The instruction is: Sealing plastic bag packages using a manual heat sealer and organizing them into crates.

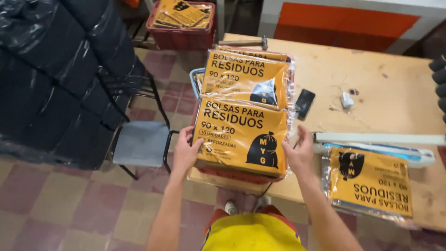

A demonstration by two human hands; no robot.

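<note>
Left hand, arm reaching up from the near edge, is gripping the left edge of the near yellow bag pack, fingers curled around it. Right hand is bracing the same pack's right edge, fingers spread and partly open, palm against the clear wrapping. The pack, flat, rectangular, yellow with black print and a black sack picture, is lying on top of a stack at the wooden table's near-left corner. A second matching pack is sitting just beyond it. A third pack is lying to the right, turned the other way, near a long white heat sealer. A black phone is resting mid-table. A red crate holding more packs is standing far left; a metal chair and black bundles are occupying the left, over a checkered tile floor.
</note>
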